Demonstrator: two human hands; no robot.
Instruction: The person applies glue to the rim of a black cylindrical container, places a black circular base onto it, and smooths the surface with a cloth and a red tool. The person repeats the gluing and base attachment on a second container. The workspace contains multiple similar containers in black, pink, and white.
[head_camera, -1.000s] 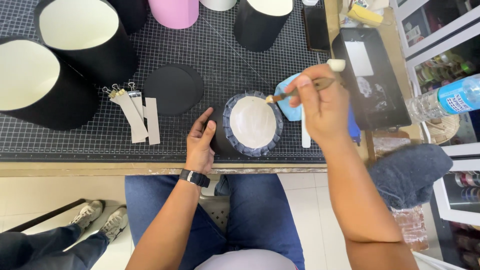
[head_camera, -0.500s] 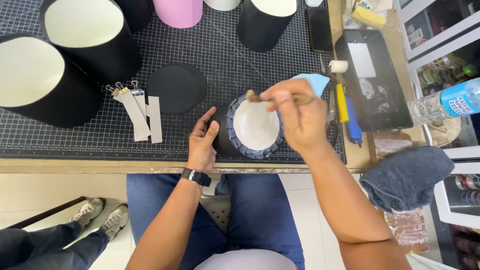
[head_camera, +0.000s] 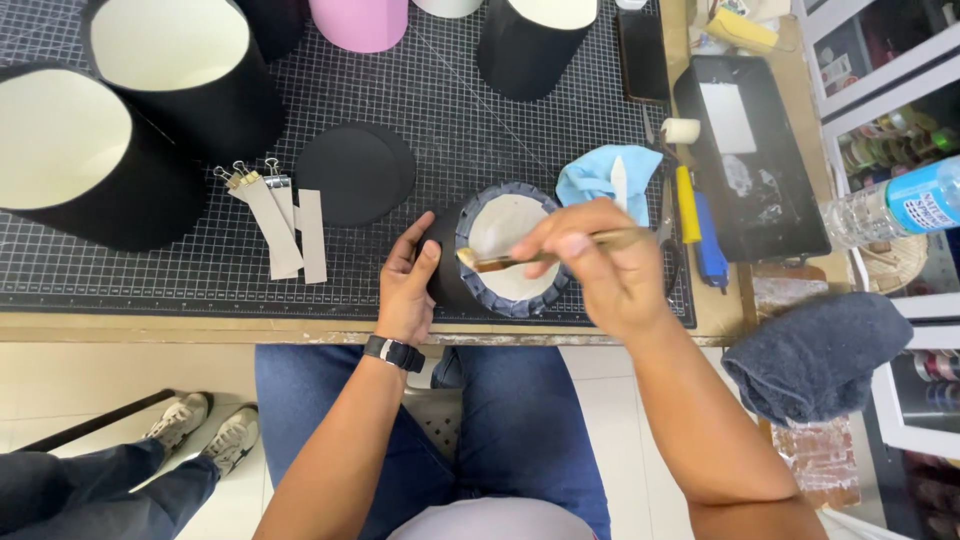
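Bench: wooden table (head_camera: 180, 328) topped with a dark gridded cutting mat (head_camera: 450, 110) | Floor: pale tiles (head_camera: 110, 375) under the bench | Right: white shelving unit (head_camera: 850, 60) with glass-fronted compartments, dark grey cloth (head_camera: 820, 355) beside it | Lower left: another person's legs and pale sneakers (head_camera: 205, 428) | Light: even, soft, no hard shadows.

Right hand (head_camera: 600, 270) moved left: 1.0 s ago it sat over the blue cloth (head_camera: 595, 175) at the box's (head_camera: 505, 250) right edge, 0.5 s ago over the right rim, now it's in front of the box opening. Brush (head_camera: 530, 257) swung with it; bristle end now at the left inner rim, handle pointing right. Cloth and the white stick on it are uncovered again. Left hand (head_camera: 408, 285) shifted slightly, fingers on the box's left wall.
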